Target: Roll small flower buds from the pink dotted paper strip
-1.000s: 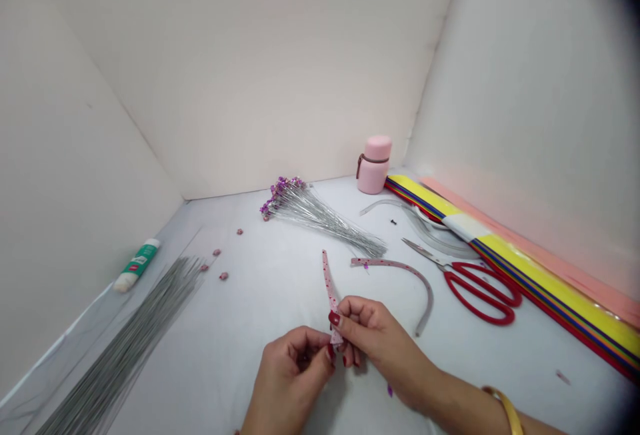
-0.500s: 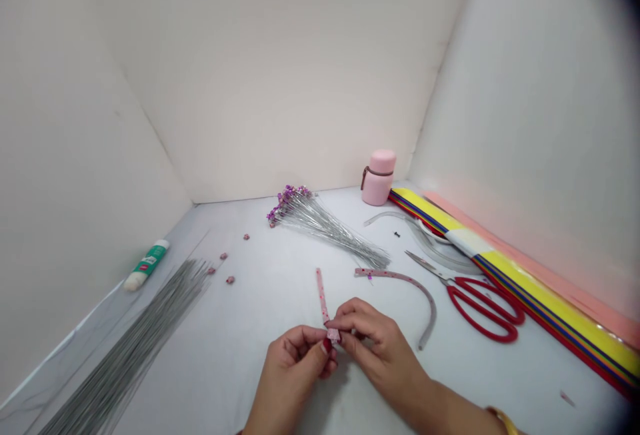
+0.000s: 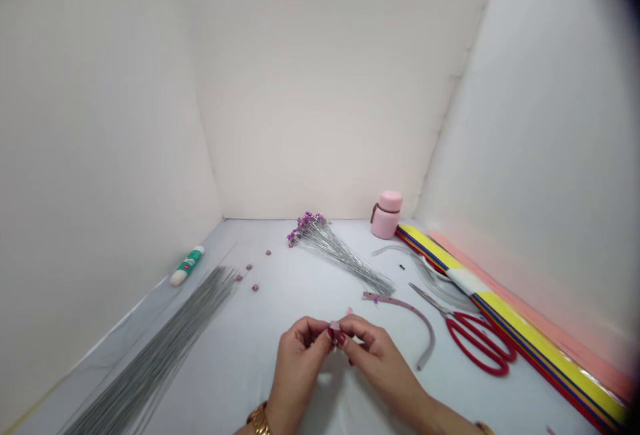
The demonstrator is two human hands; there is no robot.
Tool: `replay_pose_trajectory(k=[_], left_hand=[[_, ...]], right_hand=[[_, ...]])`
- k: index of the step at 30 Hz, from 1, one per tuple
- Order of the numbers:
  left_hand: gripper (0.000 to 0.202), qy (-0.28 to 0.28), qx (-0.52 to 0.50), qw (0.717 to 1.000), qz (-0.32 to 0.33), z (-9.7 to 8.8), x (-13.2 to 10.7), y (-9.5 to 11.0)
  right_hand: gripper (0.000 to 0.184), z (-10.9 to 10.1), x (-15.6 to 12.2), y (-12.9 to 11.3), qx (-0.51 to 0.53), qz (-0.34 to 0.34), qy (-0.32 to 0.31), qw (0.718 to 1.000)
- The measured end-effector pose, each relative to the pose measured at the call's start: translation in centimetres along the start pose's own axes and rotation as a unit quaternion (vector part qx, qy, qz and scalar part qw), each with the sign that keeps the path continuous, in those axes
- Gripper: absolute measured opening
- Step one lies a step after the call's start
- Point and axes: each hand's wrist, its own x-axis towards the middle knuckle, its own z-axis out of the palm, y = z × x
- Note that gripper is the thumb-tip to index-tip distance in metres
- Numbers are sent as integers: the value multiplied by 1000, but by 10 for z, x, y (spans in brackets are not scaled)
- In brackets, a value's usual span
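Close together near the bottom middle, my left hand and my right hand pinch a small folded pink paper strip between thumbs and fingertips. Both hands are closed on it, and the fingers cover much of the paper. A small pink bit shows just beyond the right fingertips; whether it joins the held strip I cannot tell. To the right of my right hand lies a curved, pinkish-grey spotted strip. Red-handled scissors lie open farther right.
Left: a bundle of grey wires, a glue stick and several small folded pink pieces. Behind my hands lie silvery stems with purple tips. A pink flask, clear tubing and long coloured sheets are at right.
The view has tilted up and shifted, so the table things sit lower. My fingertips have drawn together, and the long spotted tail of the paper strip no longer shows beyond them.
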Motion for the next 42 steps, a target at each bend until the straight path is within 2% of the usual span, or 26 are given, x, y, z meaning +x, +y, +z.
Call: replay_pose_trajectory(k=[4, 6, 11, 13, 16, 20, 26, 28, 33, 39, 42], left_hand=[[16, 3, 9, 1000, 23, 0, -5, 6], [17, 0, 15, 999, 30, -3, -5, 10], [20, -7, 12, 999, 33, -8, 0, 28], [25, -43, 3, 999, 20, -4, 3, 36], [24, -95, -15, 995, -13, 6, 8, 42], [24, -90, -31, 994, -46, 17, 17, 33], [25, -13, -23, 998, -49, 22, 32, 8], [29, -10, -28, 998, -52, 23, 35, 5], [29, -36, -51, 995, -81, 23, 39, 0], [17, 18, -63, 993, -98, 22, 41, -10], [18, 22, -74, 992, -103, 22, 40, -9]], right_hand=[[24, 5, 1, -7, 65, 31, 44, 996], [24, 3, 3, -8, 93, 44, 44, 994], [28, -11, 11, -17, 171, 96, -36, 980], [30, -15, 13, -21, 198, 115, -71, 971], [31, -18, 16, -21, 225, 132, -87, 961], [35, -19, 19, -11, 241, 154, -63, 956], [35, -23, 23, 11, 212, 173, 0, 962], [36, -23, 24, 16, 203, 179, 13, 963], [37, -24, 25, 24, 204, 207, 13, 957], [35, -24, 26, 28, 204, 234, 8, 951], [32, -24, 26, 26, 198, 233, 13, 952]])
